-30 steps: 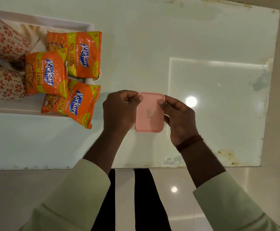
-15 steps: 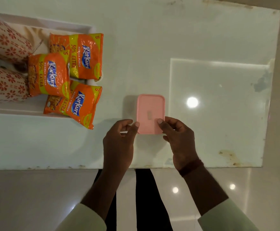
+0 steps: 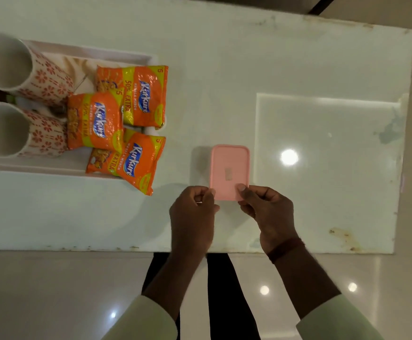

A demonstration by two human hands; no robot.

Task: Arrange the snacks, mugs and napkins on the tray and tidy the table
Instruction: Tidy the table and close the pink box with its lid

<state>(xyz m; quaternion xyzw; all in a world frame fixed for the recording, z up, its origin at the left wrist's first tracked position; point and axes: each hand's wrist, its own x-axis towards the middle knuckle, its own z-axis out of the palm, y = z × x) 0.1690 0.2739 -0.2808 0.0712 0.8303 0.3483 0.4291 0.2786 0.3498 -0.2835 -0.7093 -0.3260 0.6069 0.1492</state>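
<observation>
Now the pink lidded container [image 3: 230,171] lies flat on the white marble table [image 3: 224,69], and both hands sit at its near edge. The right hand [image 3: 267,212] has its thumb tip pressed on the lid's near right corner, with the other fingers curled below the rim; whether they grip the box from underneath cannot be told. The left hand [image 3: 192,213] is just left of the same near edge, thumb and forefinger drawn close together beside the corner, holding nothing that can be seen; whether it touches the container is unclear. A dark red band [image 3: 284,249] circles the right wrist.

Well to the left of the hands and farther from the person, a white tray [image 3: 89,50] carries three orange Kurkure snack packets [image 3: 97,121]. The nearest packet overhangs the tray's near right corner toward the left hand. Beyond the packets, at the tray's far left, stand two white mugs with red flower print [image 3: 45,79], one behind the other. Cream cloth, perhaps a napkin [image 3: 77,67], shows under the farther mug and packet.
</observation>
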